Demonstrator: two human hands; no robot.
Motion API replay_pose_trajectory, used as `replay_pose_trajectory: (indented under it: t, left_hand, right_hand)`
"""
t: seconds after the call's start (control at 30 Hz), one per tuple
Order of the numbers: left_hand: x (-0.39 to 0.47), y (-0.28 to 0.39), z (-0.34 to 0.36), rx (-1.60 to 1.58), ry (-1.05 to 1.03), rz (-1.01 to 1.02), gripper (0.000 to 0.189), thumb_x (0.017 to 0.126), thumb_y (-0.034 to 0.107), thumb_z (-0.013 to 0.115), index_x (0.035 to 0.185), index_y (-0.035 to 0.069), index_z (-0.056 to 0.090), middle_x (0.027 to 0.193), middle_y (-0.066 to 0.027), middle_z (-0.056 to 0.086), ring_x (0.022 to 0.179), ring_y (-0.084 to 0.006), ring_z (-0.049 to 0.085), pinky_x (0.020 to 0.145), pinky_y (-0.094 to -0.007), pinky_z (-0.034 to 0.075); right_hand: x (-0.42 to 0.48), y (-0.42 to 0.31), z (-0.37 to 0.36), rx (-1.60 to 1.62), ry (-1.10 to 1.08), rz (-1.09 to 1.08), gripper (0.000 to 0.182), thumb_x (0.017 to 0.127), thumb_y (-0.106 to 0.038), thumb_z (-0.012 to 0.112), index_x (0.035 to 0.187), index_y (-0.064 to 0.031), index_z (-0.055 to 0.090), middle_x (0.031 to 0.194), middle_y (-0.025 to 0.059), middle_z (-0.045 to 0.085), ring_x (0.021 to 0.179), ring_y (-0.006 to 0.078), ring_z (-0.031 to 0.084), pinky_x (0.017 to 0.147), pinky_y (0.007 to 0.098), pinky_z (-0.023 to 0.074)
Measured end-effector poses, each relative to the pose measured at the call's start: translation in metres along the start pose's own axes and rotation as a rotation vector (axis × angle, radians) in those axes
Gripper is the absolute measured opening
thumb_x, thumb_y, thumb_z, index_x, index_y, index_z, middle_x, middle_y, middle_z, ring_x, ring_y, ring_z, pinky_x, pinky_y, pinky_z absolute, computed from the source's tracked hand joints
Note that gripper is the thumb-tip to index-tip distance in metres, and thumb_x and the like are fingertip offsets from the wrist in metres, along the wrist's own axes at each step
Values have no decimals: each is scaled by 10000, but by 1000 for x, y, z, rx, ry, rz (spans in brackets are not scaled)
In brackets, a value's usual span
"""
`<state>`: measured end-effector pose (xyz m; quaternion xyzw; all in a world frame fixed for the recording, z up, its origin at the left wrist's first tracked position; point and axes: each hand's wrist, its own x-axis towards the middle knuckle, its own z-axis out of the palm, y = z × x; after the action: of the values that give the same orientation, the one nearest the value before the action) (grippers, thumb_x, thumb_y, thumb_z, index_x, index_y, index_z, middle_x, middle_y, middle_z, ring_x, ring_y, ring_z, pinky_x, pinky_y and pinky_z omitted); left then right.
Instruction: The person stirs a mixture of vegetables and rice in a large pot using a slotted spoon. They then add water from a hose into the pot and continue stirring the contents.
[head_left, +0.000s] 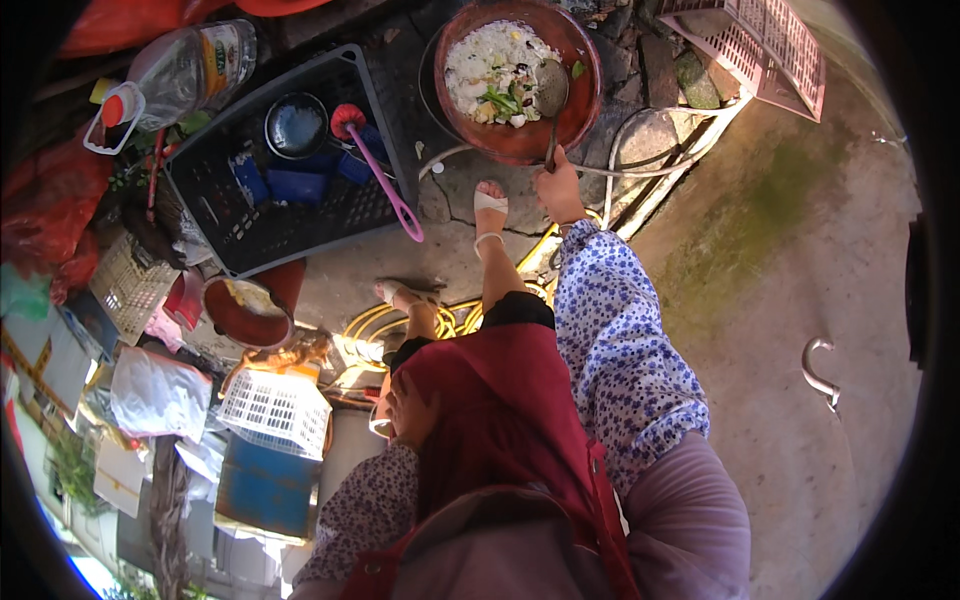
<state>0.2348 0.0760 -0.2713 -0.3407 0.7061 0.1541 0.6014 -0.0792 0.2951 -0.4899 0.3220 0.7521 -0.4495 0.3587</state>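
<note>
A reddish-brown basin (517, 142) holds white rice mixed with green leaves and other food scraps (499, 75). My right hand (561, 187) is closed around the handle of a metal skimmer ladle (552, 88), whose round bowl lies over the right side of the food. The wrist is at the basin's near edge. My left hand (411, 411) rests against the red apron (495, 375) at my thigh, with the fingers apart and no object seen in it. Floral sleeve covers are on both forearms.
Left of the basin lies a black plastic crate (225, 259) with a small pan (296, 126), a pink-handled brush (382, 180) and blue blocks. A coiled yellow hose (469, 319) lies by my feet. Another reddish-brown bowl (247, 330), a white basket (277, 409) and a pink crate (772, 90) stand around.
</note>
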Motion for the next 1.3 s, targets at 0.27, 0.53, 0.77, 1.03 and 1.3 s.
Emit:
replay_pose_trajectory:
  t: [0.27, 0.53, 0.77, 1.03, 1.3]
  left_hand:
    - [2, -3, 3, 82, 79, 37, 874, 769, 467, 613, 1414, 39, 208, 1449, -183, 228, 1227, -437, 325, 918, -578, 348]
    - [4, 5, -8, 104, 74, -6, 855, 774, 442, 611, 1418, 49, 209, 1458, -164, 225, 1272, -415, 287, 975, -552, 307]
    - [6, -1, -13, 82, 95, 16, 841, 778, 442, 601, 1415, 46, 221, 1458, -159, 227, 1271, -407, 290, 984, -543, 304]
    - [7, -1, -13, 93, 95, -1, 830, 784, 438, 599, 1412, 43, 228, 1453, -157, 234, 1262, -400, 296, 981, -546, 301]
    - [7, -1, -12, 73, 103, 11, 834, 782, 439, 606, 1412, 43, 230, 1453, -157, 230, 1267, -393, 285, 985, -544, 296]
  right_hand:
    - [-8, 33, 24, -372, 276, -262, 600, 769, -21, 521, 1353, -40, 388, 796, 141, 625, 681, 244, 609, 599, 380, 483]
    - [29, 33, 23, -110, 43, -146, 543, 812, -40, 519, 1337, -50, 382, 686, 76, 538, 456, 171, 496, 374, 327, 374]
    - [1, -3, 19, 319, 14, 54, 359, 809, 1, 525, 1163, -41, 483, 662, 32, 495, 456, 113, 421, 365, 275, 313]
    - [-26, -16, -34, 591, -136, 225, 615, 803, 59, 496, 1373, -139, 378, 644, -27, 398, 437, 69, 344, 356, 223, 233]
    - [-24, -14, -22, 545, -64, 112, 485, 811, 30, 499, 1273, -108, 446, 613, -28, 397, 412, 72, 349, 348, 237, 244]
